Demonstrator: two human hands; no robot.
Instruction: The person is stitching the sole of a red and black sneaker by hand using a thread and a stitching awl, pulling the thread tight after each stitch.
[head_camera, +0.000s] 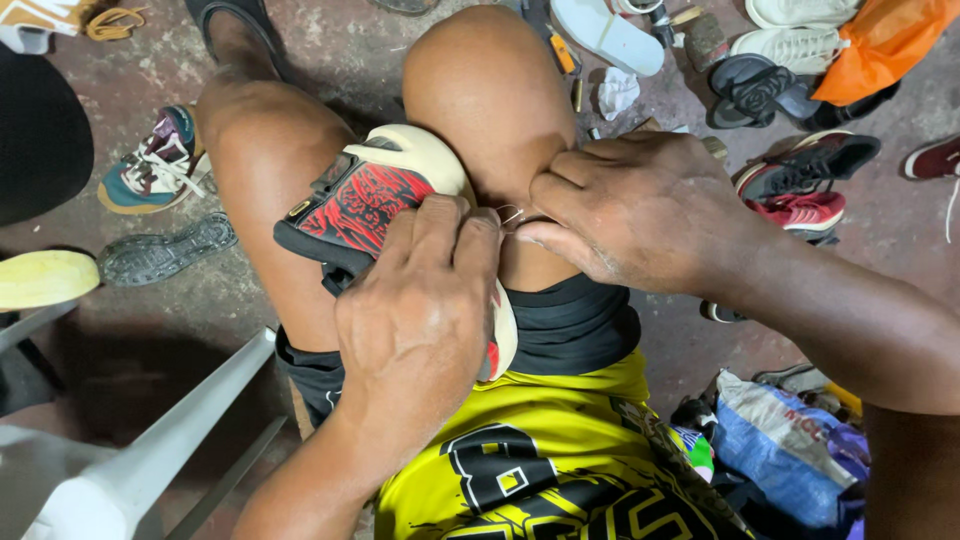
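Red-and-black shoe (370, 205), centre frame, wedged between the knees, mid-stitch. Left hand (420, 310) clamped over its cream sole; right hand (640, 215) fingers pinched on thread (510, 216). Seam progress hidden; stitching unfinished.

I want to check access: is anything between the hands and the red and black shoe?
Nothing visible: the left hand grips the red and black shoe, and the right hand pinches thread at its edge.
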